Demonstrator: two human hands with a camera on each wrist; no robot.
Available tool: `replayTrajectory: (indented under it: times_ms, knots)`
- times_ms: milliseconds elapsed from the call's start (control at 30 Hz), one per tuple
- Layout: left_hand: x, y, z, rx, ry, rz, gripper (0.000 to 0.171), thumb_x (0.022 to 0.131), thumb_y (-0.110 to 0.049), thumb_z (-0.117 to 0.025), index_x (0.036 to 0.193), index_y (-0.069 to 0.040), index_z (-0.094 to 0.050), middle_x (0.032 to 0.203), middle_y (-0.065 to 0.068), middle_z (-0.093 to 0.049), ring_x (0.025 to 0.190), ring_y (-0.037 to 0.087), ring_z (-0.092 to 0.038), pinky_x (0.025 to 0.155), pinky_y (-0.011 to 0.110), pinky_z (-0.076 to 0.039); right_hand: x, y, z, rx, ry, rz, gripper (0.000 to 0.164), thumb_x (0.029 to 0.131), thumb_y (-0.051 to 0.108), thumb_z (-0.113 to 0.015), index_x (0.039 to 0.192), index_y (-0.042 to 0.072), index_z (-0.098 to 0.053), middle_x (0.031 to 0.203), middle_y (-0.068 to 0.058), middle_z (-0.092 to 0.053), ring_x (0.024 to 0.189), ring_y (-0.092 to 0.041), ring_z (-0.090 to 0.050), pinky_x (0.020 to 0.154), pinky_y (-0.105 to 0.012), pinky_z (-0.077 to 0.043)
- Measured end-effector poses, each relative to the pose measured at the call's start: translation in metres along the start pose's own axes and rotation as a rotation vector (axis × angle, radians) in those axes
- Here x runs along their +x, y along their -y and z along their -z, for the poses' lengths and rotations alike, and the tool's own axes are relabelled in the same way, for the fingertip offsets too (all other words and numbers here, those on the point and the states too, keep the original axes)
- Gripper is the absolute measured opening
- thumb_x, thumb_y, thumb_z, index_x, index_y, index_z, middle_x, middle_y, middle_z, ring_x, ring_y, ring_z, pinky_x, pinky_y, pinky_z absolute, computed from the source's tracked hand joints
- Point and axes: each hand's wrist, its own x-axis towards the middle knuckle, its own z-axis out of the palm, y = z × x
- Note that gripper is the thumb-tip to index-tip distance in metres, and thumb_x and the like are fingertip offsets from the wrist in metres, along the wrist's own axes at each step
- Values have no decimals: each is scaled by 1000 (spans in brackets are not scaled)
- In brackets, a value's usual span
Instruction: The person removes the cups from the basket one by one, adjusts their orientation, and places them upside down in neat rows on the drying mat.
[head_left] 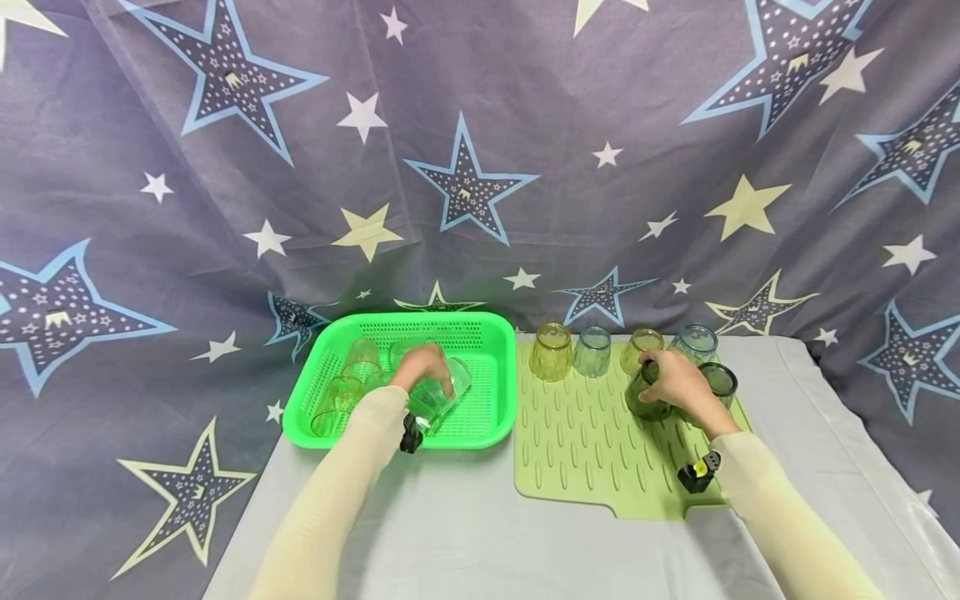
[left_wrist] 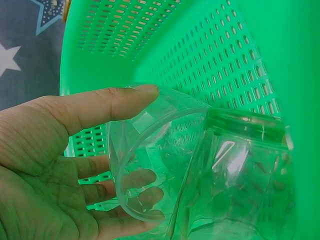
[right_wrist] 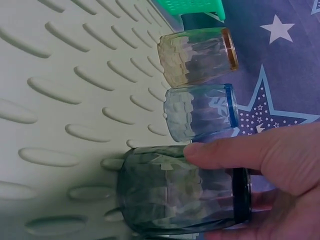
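A plain cream left sleeve (head_left: 337, 496) and a matching right sleeve (head_left: 787, 523) are leaving the fingers (left_wrist: 115, 102) bare. A small black left device (head_left: 411, 435) and right device (head_left: 691, 479) are sitting by the wrists, the latter showing a yellow patch (head_left: 701, 468).

Bright-green perforated plastic basket (head_left: 480, 404): one.
Yellow-green mat with oval ridges (head_left: 570, 454): one.
Amber-yellow faceted glass tumblers (head_left: 551, 360) on the mat: two.
Pale-blue faceted glass tumblers (head_left: 592, 358) on the mat: two.
Dark smoky-grey glass tumblers (head_left: 640, 403): two, one in my right grip (head_left: 677, 383).
Transparent glass tumblers (head_left: 459, 379) in the basket: at least five, overlapping too much for me to count exactly.
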Motion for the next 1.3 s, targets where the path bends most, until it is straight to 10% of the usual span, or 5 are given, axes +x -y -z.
replayTrajectory:
  times_ms: [700,1300]
  knots:
    - [-11,14,-1,-164,-107,-50,83,62,-26,-93,135,-6,-59,135,17,-61,117,36,-61,96,50,-56,-2,0,-1,15,-18,14,68,75,14,-90,134,-3,-60,138,-36,-54,121,-57,-53,94,-68,-49]
    - [-35,-2,31,-445,-180,-181,85,67,-15,-89,144,-12,-53,131,17,-59,112,34,-59,98,51,-55,-3,0,-1,19,-9,-9,67,76,13,-88,135,-2,-59,139,-37,-53,122,-56,-53,94,-68,-49]
